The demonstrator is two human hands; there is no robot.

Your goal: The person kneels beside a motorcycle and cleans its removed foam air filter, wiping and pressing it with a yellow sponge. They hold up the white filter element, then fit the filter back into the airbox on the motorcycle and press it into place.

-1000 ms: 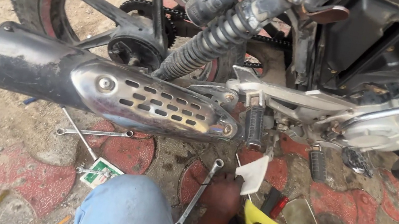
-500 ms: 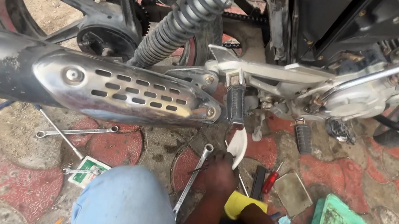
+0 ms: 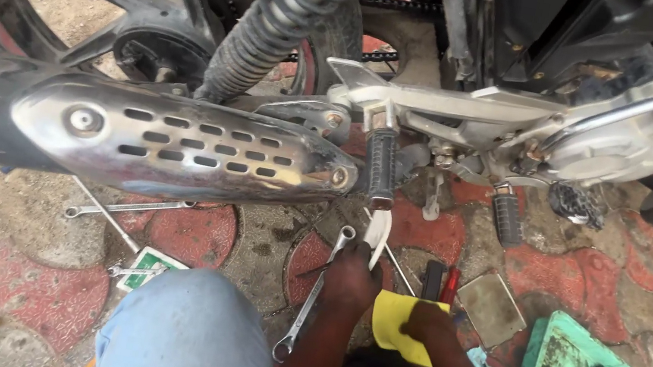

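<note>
The white plastic piece (image 3: 376,237) now stands higher than a second ago, its upper end just under the black footpeg (image 3: 380,168), held up by the left hand (image 3: 350,276), whose fingers are closed round its lower end. The right hand (image 3: 427,320) has come down onto the yellow cloth (image 3: 396,324), pressing it to the floor (image 3: 247,241); how far its fingers curl cannot be told. A long spanner (image 3: 311,295) lies just left of the left hand; a green tray (image 3: 548,358) sits right of the right hand.
</note>
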